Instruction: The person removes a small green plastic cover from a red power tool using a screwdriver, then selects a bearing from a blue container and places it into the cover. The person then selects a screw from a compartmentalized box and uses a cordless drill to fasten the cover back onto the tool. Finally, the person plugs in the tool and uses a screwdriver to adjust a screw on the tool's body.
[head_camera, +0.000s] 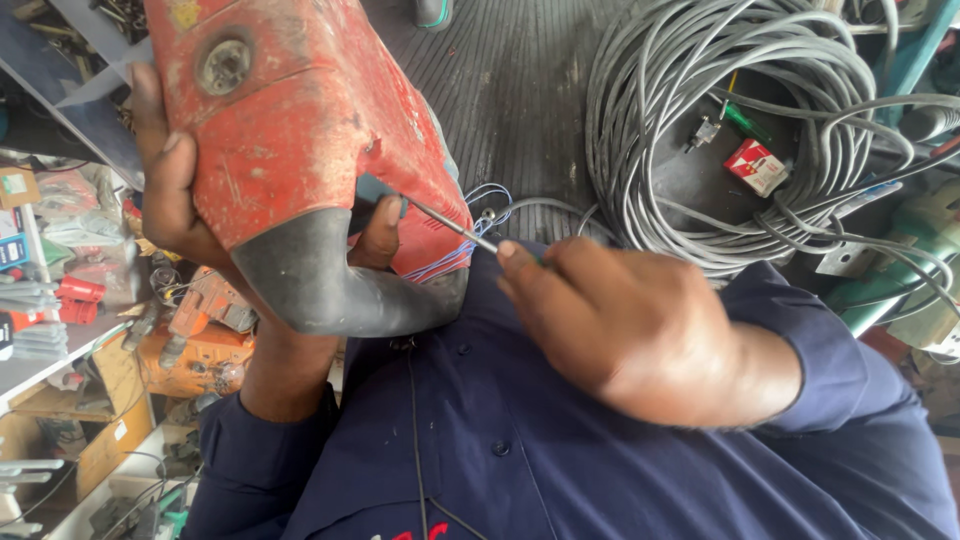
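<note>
Workshop floor with grey cable coil (740, 120) and a small red-white box (756, 165) inside it; left hand (175, 190) fingers wrapped round worn red power drill (300, 150) at chest, right hand (630, 325) fingers closed on thin screwdriver (455, 226), tip at the housing.

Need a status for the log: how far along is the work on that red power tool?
Done: the red power tool is opened enough that thin blue and white wires spill from its side. In hand: left hand grips the body by its black handle; right hand drives a thin screwdriver into the housing. Left: the wires are still out and the housing not closed.
</note>
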